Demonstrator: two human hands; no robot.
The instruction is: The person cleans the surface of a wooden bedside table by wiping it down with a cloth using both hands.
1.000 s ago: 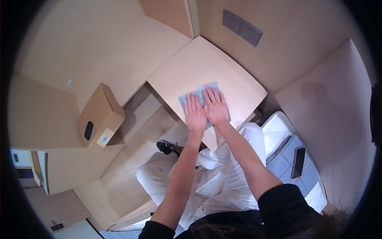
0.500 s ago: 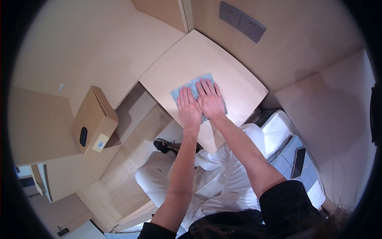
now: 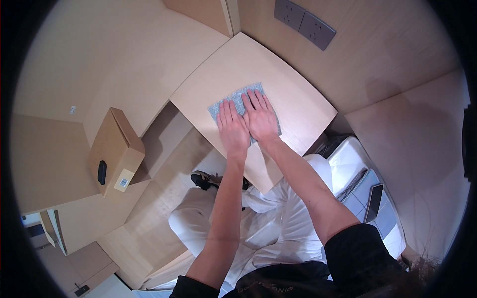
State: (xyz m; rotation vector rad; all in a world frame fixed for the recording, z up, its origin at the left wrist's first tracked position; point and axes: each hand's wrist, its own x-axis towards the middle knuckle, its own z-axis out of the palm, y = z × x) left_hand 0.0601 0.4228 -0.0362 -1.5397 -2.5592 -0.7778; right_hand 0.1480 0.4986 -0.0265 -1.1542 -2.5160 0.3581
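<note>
A grey-blue speckled cloth (image 3: pixel 238 102) lies spread on a light wooden desktop (image 3: pixel 288 89). My left hand (image 3: pixel 232 131) rests palm down on the cloth's left part, fingers stretched out. Beside it, my right hand (image 3: pixel 261 120) presses flat on the cloth's right part, its fingers also straight and a little apart. The two hands touch near their thumbs. Most of the cloth's middle is hidden beneath them, while its far edge and corners show.
To the left, a cardboard box (image 3: pixel 112 154) with a black object (image 3: pixel 102 172) on it sits on a wooden ledge. Wall sockets (image 3: pixel 304 22) are beyond the desk. At right, a phone (image 3: pixel 374 202) lies on a spiral notebook (image 3: pixel 360 191) on a white seat.
Both hands and the cloth under them have slid slightly away from me and to the left across the desktop. The hands stay flat.
</note>
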